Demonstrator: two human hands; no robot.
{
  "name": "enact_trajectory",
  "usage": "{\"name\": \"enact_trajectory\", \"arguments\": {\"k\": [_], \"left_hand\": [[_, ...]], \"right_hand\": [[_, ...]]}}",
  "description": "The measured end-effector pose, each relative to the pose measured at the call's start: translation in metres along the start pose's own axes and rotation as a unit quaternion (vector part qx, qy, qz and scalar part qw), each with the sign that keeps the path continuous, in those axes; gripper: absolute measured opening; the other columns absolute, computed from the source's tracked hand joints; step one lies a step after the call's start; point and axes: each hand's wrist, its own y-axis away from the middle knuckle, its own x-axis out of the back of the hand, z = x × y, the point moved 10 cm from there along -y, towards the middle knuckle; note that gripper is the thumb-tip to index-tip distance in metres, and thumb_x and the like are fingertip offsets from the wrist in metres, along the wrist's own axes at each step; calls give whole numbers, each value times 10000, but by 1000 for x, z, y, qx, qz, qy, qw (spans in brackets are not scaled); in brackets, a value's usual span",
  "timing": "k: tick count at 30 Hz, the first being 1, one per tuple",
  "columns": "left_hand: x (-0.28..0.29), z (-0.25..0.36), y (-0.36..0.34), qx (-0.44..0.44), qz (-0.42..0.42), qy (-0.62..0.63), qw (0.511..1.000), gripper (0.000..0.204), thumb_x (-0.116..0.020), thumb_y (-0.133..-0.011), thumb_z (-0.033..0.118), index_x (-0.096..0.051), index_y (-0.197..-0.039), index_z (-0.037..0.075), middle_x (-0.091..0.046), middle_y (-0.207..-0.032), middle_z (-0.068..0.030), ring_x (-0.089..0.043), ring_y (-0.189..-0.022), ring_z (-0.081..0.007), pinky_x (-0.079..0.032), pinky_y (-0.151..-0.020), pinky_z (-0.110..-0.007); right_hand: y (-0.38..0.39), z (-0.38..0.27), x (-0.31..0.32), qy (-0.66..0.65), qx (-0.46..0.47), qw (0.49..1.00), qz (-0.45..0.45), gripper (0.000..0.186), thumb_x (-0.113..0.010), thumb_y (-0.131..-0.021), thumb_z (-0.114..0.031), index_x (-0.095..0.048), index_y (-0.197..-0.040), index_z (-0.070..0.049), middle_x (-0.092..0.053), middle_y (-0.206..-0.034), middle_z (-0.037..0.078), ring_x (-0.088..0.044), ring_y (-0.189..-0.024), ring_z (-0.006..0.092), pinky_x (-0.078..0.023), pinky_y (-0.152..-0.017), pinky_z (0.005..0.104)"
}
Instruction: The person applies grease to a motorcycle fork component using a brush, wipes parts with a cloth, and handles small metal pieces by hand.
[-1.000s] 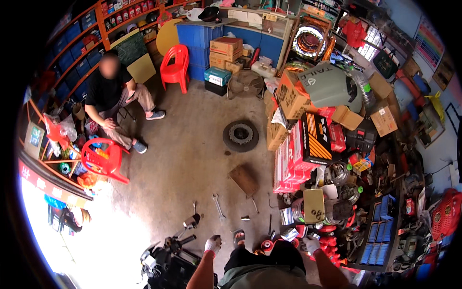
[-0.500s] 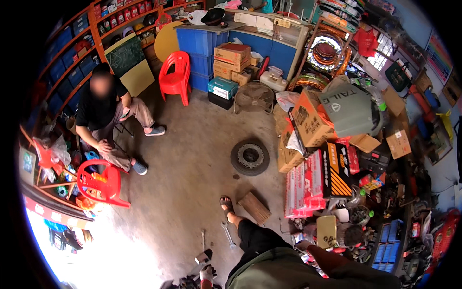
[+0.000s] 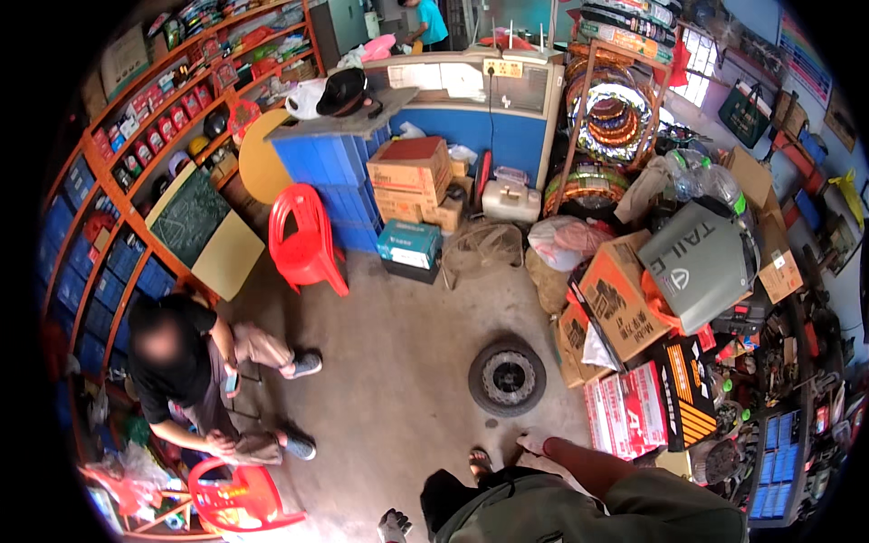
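My left hand [image 3: 394, 526], in a pale glove with dark patches, is low in the view at the lower edge. Its fingers look curled; whatever they may hold is hidden. My right hand [image 3: 534, 442] reaches forward past my body, just right of my sandalled foot [image 3: 480, 463]. Its fingers are too small and blurred to read. Beyond it a small wheel with a black tyre [image 3: 507, 376] lies flat on the concrete floor, apart from both hands. A pale shape under my right forearm is mostly covered.
At the left a person [image 3: 176, 362] sits holding a phone, beside a red chair [image 3: 240, 496]. Another red chair [image 3: 303, 240] stands near blue crates [image 3: 330, 195]. Cartons [image 3: 625, 281] and red-white boxes [image 3: 626, 412] are piled at the right. A fan [image 3: 484, 249] stands farther back.
The view has tilted up, bringing more of the far room in. My right hand has reached forward from near the boxes. The hammer by my left hand and the floor wrenches have left the view.
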Motion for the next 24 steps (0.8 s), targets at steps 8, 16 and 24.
{"name": "enact_trajectory", "arguments": {"k": [8,16,24], "left_hand": [[-50,149,-180,17,-60,-145,987,121,-558,-840,239,-597,-746,174,-595,-706,-49,-607,-686,-236,-496,-610,-397],[-143,316,-390,172,-134,-142,966,85,-586,-876,281,-582,-806,233,-504,-649,20,-560,-643,-210,-421,-544,-451],[-380,526,-508,56,-206,-216,953,87,-568,-978,189,-600,-1058,188,-597,-759,-5,-543,-592,-161,-476,-519,-395]], "right_hand": [[-155,-46,118,-213,-227,949,53,329,-590,-879,-319,-697,-1045,-56,-698,-808,105,-677,-722,213,-534,-643,358],[-172,91,104,-142,-409,889,148,390,-638,-818,-408,-753,-926,-52,-704,-728,95,-644,-623,210,-523,-623,377],[-211,32,234,-206,-430,837,268,401,-588,-837,-379,-730,-1034,-60,-697,-1018,238,-667,-977,412,-526,-861,467]]}}
